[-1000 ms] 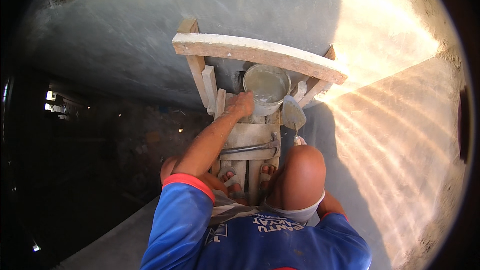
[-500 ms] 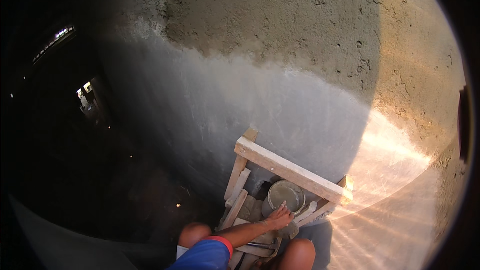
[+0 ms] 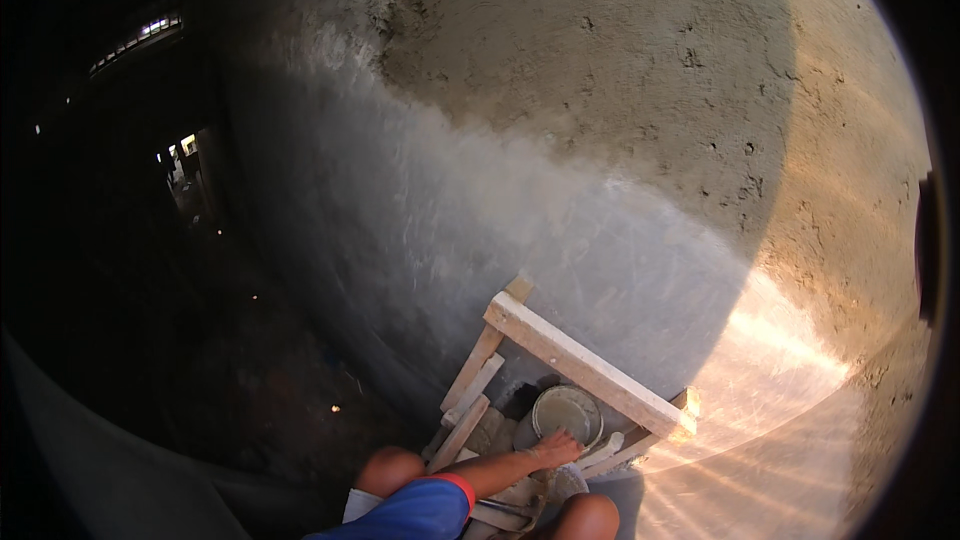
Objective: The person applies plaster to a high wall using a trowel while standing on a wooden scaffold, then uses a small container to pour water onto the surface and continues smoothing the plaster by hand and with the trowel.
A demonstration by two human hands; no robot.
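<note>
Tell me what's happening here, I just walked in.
A person has their left hand at the near rim of a bucket of greyish mix, just inside a wooden rail. What looks like a trowel blade shows beside that hand; the right hand is out of sight. The wall ahead is smooth grey low down and rough brown higher up.

At one o'clock the upper wall (image 3: 620, 70) was matt and rough, pitted like plaster; at the dial's centre the lower wall (image 3: 545, 225) looked smooth and streaky. At five o'clock the beam (image 3: 590, 363) was bare sawn wood and the bucket (image 3: 524, 431) dull; at six the sleeve (image 3: 412, 515) was cloth.
</note>
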